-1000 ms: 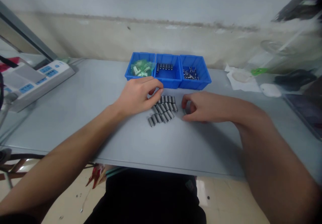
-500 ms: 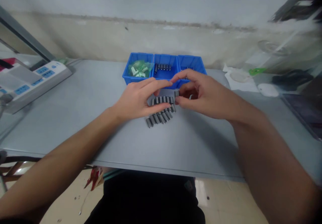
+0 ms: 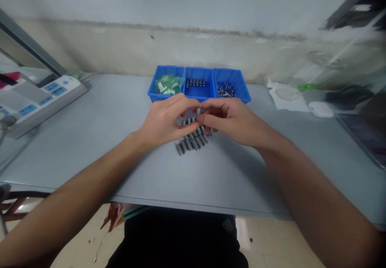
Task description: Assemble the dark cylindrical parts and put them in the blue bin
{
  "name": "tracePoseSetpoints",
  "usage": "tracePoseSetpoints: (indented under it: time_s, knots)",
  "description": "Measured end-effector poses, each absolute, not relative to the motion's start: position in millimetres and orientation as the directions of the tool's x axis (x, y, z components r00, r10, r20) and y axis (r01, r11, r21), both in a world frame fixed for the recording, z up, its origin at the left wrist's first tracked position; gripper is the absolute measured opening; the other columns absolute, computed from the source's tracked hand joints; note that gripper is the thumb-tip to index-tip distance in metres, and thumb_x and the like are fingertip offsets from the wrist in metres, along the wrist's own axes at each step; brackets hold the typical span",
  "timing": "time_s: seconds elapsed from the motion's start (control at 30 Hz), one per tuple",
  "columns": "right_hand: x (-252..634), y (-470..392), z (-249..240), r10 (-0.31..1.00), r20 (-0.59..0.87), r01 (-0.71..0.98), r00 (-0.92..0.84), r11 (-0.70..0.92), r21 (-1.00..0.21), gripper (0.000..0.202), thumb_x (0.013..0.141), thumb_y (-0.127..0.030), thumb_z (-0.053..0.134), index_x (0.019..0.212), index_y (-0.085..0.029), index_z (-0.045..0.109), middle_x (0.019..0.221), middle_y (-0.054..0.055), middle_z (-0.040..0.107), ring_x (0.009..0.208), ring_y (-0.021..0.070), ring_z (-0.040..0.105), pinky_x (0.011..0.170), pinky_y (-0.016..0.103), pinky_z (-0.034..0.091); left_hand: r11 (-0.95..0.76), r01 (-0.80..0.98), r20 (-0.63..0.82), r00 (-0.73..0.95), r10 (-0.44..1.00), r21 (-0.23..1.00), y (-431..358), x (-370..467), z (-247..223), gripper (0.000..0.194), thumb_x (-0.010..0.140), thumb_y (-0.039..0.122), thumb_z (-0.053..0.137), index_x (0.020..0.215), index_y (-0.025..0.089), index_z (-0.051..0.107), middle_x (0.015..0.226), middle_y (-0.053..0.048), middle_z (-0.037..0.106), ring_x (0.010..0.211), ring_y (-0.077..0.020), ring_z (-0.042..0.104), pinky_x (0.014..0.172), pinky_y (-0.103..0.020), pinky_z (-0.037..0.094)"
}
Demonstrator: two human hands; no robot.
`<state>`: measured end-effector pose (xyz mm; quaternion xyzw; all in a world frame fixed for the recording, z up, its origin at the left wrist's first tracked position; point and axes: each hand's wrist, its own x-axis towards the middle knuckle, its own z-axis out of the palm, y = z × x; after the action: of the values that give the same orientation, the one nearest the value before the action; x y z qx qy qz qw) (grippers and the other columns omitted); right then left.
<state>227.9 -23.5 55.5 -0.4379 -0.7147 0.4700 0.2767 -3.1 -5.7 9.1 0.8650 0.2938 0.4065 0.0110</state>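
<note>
My right hand (image 3: 233,119) pinches a small metal cylinder (image 3: 199,111) between thumb and fingers. My left hand (image 3: 169,119) is beside it, its thumb and forefinger apart around the cylinder's left side; whether they touch it cannot be told. Under and in front of both hands, several metal cylinders (image 3: 193,142) lie in rows on the grey table (image 3: 187,179), partly covered by the fingers. Behind the hands, the middle blue bin (image 3: 208,93) holds several similar cylinders (image 3: 196,82) in a row.
The left blue bin (image 3: 152,93) holds a green plastic bag (image 3: 167,84); the right one (image 3: 241,84) holds small metal pins (image 3: 226,90). A white power strip (image 3: 45,103) lies at the left. White paper (image 3: 286,99) and a white mouse (image 3: 321,109) are at the right.
My right hand has moved left with the cylinder and now meets my left hand's fingertips. The pins in the right bin have come into view. My left hand has barely moved.
</note>
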Motion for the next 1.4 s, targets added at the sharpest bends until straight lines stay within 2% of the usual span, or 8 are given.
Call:
tracePoseSetpoints:
  time_s: [0.37, 0.6, 0.83, 0.9, 1.0, 1.13, 1.23, 1.4]
  knots:
    - [220, -21, 48, 0.898, -0.085, 0.201, -0.432, 0.004, -0.980, 0.040, 0.080, -0.045, 0.099, 0.077, -0.022, 0.066, 0.070, -0.003, 0.067, 0.065, 0.0123, 0.061, 0.061, 0.029, 0.045, -0.823, 0.499, 0.716, 0.467, 0.520, 0.272, -8, -1, 10, 0.017, 0.095, 0.031, 0.066, 0.110, 0.026, 0.071, 0.082, 0.001, 0.069, 0.071, -0.0147, 0.065, 0.064, -0.030, 0.049]
    - [219, -24, 45, 0.846, -0.132, 0.052, -0.516, -0.123, -0.991, 0.032, 0.086, -0.050, 0.092, 0.092, -0.021, 0.079, 0.081, 0.001, 0.075, 0.069, 0.0132, 0.068, 0.062, 0.028, 0.050, -0.832, 0.470, 0.765, 0.405, 0.501, 0.296, -6, -2, 8, 0.025, 0.087, 0.039, 0.074, 0.105, 0.025, 0.064, 0.071, 0.006, 0.056, 0.060, -0.0120, 0.055, 0.056, -0.028, 0.042]
    - [227, -3, 67, 0.974, 0.067, 0.260, -0.219, 0.124, -0.958, 0.027, 0.080, -0.040, 0.096, 0.086, -0.021, 0.078, 0.076, 0.000, 0.068, 0.068, 0.0142, 0.061, 0.062, 0.031, 0.047, -0.766, 0.566, 0.806, 0.274, 0.524, 0.306, -1, -5, 8, 0.023, 0.098, 0.034, 0.065, 0.118, 0.024, 0.070, 0.077, 0.002, 0.063, 0.070, -0.0162, 0.062, 0.070, -0.031, 0.051]
    - [230, 19, 78, 0.976, 0.166, 0.479, -0.140, 0.213, -0.852, 0.018, 0.084, -0.033, 0.090, 0.092, -0.019, 0.081, 0.084, 0.004, 0.075, 0.077, 0.0186, 0.068, 0.071, 0.034, 0.053, -0.708, 0.647, 0.801, 0.246, 0.545, 0.283, 3, -6, 7, 0.014, 0.102, 0.028, 0.060, 0.108, 0.023, 0.072, 0.078, 0.000, 0.066, 0.076, -0.0187, 0.064, 0.078, -0.034, 0.053]
    - [224, 54, 89, 0.961, 0.228, 0.828, -0.155, 0.253, -0.500, 0.029, 0.087, -0.022, 0.081, 0.116, -0.017, 0.084, 0.096, 0.008, 0.082, 0.095, 0.0276, 0.075, 0.091, 0.043, 0.058, -0.636, 0.734, 0.725, 0.301, 0.619, 0.237, 7, -5, 4, 0.018, 0.100, 0.026, 0.059, 0.106, 0.021, 0.076, 0.097, -0.007, 0.076, 0.096, -0.0263, 0.067, 0.094, -0.043, 0.054]
    - [199, 88, 86, 0.983, 0.014, 0.983, -0.181, 0.181, -0.038, 0.042, 0.087, -0.020, 0.077, 0.128, -0.019, 0.084, 0.118, 0.015, 0.084, 0.113, 0.0381, 0.077, 0.091, 0.045, 0.059, -0.540, 0.809, 0.567, 0.338, 0.751, 0.232, 4, -3, 2, 0.031, 0.098, 0.026, 0.063, 0.124, 0.023, 0.080, 0.128, -0.012, 0.076, 0.128, -0.0377, 0.062, 0.106, -0.054, 0.048]
    - [181, 101, 74, 0.979, -0.089, 0.980, -0.183, 0.189, 0.065, 0.033, 0.089, -0.023, 0.080, 0.121, -0.016, 0.085, 0.118, 0.019, 0.084, 0.113, 0.0390, 0.079, 0.086, 0.043, 0.058, -0.499, 0.832, 0.463, 0.353, 0.813, 0.242, 1, -2, 3, 0.037, 0.099, 0.024, 0.063, 0.132, 0.026, 0.079, 0.137, -0.012, 0.075, 0.132, -0.0382, 0.059, 0.108, -0.056, 0.045]
    - [179, 109, 59, 0.981, -0.060, 0.979, -0.182, 0.187, 0.083, 0.031, 0.094, -0.040, 0.085, 0.116, -0.019, 0.088, 0.119, 0.018, 0.085, 0.126, 0.0412, 0.075, 0.111, 0.055, 0.050, -0.491, 0.838, 0.428, 0.363, 0.828, 0.239, -1, -2, 5, 0.041, 0.100, 0.023, 0.062, 0.137, 0.027, 0.078, 0.143, -0.011, 0.073, 0.134, -0.0376, 0.060, 0.109, -0.058, 0.042]
